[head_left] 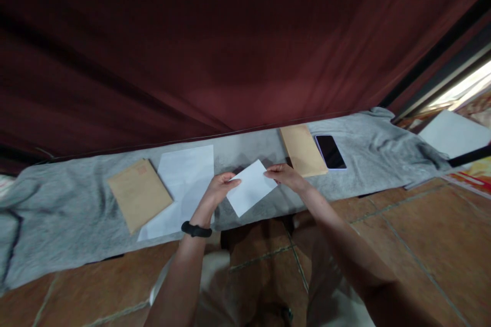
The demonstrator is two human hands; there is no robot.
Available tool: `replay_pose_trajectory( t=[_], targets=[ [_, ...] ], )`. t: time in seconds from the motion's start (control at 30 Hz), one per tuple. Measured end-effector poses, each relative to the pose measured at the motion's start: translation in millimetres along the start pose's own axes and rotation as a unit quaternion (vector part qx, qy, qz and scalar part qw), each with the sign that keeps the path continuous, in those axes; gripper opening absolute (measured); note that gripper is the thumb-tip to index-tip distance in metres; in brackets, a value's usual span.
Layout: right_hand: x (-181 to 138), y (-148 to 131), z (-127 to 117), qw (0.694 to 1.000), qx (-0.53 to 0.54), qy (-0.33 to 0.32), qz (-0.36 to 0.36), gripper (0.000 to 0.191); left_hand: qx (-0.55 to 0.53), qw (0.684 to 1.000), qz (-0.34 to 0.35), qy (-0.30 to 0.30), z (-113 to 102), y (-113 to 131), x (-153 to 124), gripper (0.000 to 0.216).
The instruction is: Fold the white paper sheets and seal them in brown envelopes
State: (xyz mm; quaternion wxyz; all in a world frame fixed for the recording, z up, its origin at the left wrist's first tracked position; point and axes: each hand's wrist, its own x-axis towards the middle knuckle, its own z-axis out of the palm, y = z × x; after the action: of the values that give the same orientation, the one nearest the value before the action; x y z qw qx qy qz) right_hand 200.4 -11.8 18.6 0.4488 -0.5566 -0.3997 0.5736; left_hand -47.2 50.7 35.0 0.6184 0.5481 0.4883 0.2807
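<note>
Two bare hands hold a small white paper [251,187] just above a grey cloth [57,214] spread in a long strip over a tiled floor [422,245]. The left hand [218,189], with a black band [196,229] on its wrist, pinches the paper's left corner between thumb and fingers. The right hand [286,176] pinches the paper's far right corner the same way. The paper sits tilted like a diamond, near the middle of the cloth, close to its near edge.

To the left of the hands, a larger white sheet [184,184] lies flat on the cloth, running from its far edge to its near edge. A brown envelope [138,194] overlaps that sheet's left side. To the right of the hands, by the far edge, lies a second envelope [303,150], with a dark phone [330,152] just beside it, screen up. A dark red curtain [230,36] hangs behind the cloth's far edge. Another white sheet [452,133] lies beyond the cloth's right end.
</note>
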Motion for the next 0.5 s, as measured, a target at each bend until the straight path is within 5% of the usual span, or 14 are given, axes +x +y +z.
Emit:
replay_pose_trajectory(
  t=[0.2,0.37,0.5],
  targets=[
    [7,7,7,0.977,0.164,0.134,-0.001,0.034,-0.162,0.978,-0.006,0.134,1,-1,7,0.057],
    [12,15,29,0.943,0.296,0.149,-0.022,0.033,-0.242,0.968,-0.068,0.001,28,-7,-3,0.049],
    [9,24,48,0.942,0.318,0.11,-0.01,0.036,-0.236,0.97,-0.052,0.006,54,-19,-8,0.044]
  ],
)
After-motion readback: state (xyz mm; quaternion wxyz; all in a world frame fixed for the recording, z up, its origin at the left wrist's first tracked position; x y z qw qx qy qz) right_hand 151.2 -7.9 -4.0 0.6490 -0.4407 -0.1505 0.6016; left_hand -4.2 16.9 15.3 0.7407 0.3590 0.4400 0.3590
